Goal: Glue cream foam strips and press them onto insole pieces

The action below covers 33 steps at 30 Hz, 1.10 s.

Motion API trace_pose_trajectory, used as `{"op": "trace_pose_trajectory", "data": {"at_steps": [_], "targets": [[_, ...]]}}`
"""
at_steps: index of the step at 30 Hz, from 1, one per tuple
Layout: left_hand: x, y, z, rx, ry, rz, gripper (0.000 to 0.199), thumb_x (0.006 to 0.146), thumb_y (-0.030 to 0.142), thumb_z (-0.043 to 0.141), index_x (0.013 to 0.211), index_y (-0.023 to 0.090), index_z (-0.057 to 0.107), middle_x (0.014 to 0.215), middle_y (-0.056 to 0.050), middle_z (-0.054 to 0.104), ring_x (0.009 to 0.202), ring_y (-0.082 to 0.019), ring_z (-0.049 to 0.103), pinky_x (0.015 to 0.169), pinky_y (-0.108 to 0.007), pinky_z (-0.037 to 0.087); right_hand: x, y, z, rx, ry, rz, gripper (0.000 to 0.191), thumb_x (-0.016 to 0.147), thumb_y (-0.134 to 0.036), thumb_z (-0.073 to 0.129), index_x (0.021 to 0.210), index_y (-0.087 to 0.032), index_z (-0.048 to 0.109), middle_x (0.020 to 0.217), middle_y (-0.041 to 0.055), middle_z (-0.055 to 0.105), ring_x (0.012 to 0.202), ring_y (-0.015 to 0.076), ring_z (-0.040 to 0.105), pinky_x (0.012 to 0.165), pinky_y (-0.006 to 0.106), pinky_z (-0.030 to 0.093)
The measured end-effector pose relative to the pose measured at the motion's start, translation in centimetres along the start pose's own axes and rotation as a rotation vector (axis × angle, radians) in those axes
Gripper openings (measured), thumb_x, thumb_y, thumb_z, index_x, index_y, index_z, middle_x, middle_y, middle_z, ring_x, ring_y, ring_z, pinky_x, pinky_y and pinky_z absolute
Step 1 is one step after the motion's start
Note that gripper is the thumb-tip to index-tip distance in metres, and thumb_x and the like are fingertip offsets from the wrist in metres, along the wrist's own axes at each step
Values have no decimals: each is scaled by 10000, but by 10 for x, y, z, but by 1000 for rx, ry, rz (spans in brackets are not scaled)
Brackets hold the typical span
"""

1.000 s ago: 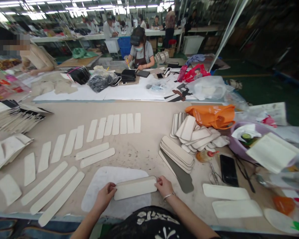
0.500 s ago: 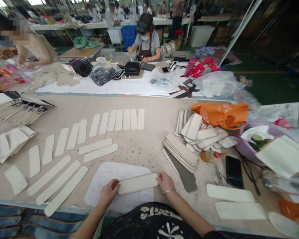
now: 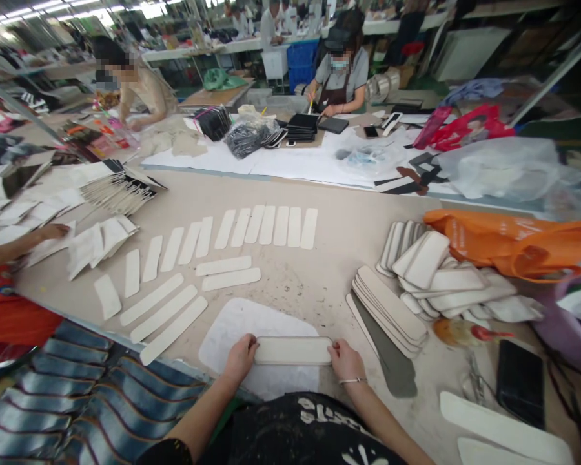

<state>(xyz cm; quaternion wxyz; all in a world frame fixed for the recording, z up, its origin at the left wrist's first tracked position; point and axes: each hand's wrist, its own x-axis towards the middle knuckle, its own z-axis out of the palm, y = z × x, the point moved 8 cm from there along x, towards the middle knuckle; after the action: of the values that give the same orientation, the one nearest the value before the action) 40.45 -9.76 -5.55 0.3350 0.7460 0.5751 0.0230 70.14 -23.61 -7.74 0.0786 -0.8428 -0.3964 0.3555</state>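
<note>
A long cream strip with rounded corners and a darker edge [image 3: 293,351] is held level over a white sheet [image 3: 227,323]. My left hand [image 3: 243,354] pinches its left end. At its right end, my right hand [image 3: 345,361], with a band at the wrist, grips it between thumb and fingers. Several short cream pieces [image 3: 266,225] lie in a curved row beyond, and long ones [image 3: 174,329] lie to the left. To the right of my hands is a stack of cream strips [image 3: 390,310] beside dark grey strips [image 3: 392,365].
A pile of cream pieces [image 3: 445,271], an orange bag [image 3: 508,242], a glue bottle [image 3: 452,332], scissors [image 3: 477,381] and a black phone [image 3: 520,381] are on the right. A person's arm [image 3: 24,248] reaches in from the left. Another person [image 3: 341,77] works across the table.
The view has swung left, bringing a person in orange into sight. The held strip has turned from slightly tilted to level, both ends still gripped.
</note>
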Motion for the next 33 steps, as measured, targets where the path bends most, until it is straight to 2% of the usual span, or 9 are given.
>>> {"op": "trace_pose_trajectory", "data": {"at_steps": [8, 13, 16, 21, 27, 33], "targets": [[0, -2, 1, -48, -9, -8, 59, 803, 238, 514, 811, 183, 531, 727, -15, 608, 732, -159, 586, 692, -268, 422, 1, 2, 3, 1, 25, 1, 141, 865, -282, 471, 926, -184, 553, 868, 63, 689, 802, 187, 636, 666, 261, 376], [0, -5, -5, -103, 9, -50, 88, 794, 231, 514, 858, 174, 537, 759, -23, 634, 757, -159, 614, 736, -289, 452, 2, 4, 5, 13, 34, 7, 147, 868, -290, 476, 934, -179, 546, 892, 64, 687, 809, 184, 636, 673, 258, 380], [-2, -6, -8, -147, 11, -68, 153, 796, 220, 494, 934, 166, 532, 805, -31, 643, 771, -153, 627, 747, -292, 477, 2, 5, 7, 21, 36, 11, 159, 867, -299, 483, 942, -174, 547, 892, 67, 688, 814, 188, 635, 682, 261, 385], [-6, -8, -6, -187, -6, -106, 323, 707, 191, 598, 1014, 144, 509, 829, -29, 623, 729, -138, 626, 716, -276, 509, 3, 7, 8, 36, 32, 12, 171, 860, -302, 496, 952, -169, 553, 912, 69, 691, 826, 191, 636, 699, 265, 394], [-7, -11, -2, -162, 13, -143, 317, 699, 132, 583, 1009, 139, 515, 827, -27, 610, 734, -129, 606, 733, -263, 491, 3, 8, 8, 55, 31, 12, 188, 855, -299, 505, 967, -160, 562, 907, 77, 698, 831, 189, 639, 714, 266, 405], [-4, -13, 0, -149, -5, -152, 317, 708, 162, 571, 1017, 144, 507, 829, -27, 601, 749, -144, 602, 763, -286, 485, 3, 9, 4, 76, 46, 26, 202, 837, -316, 534, 973, -171, 574, 890, 50, 706, 853, 181, 642, 729, 253, 415]]}}
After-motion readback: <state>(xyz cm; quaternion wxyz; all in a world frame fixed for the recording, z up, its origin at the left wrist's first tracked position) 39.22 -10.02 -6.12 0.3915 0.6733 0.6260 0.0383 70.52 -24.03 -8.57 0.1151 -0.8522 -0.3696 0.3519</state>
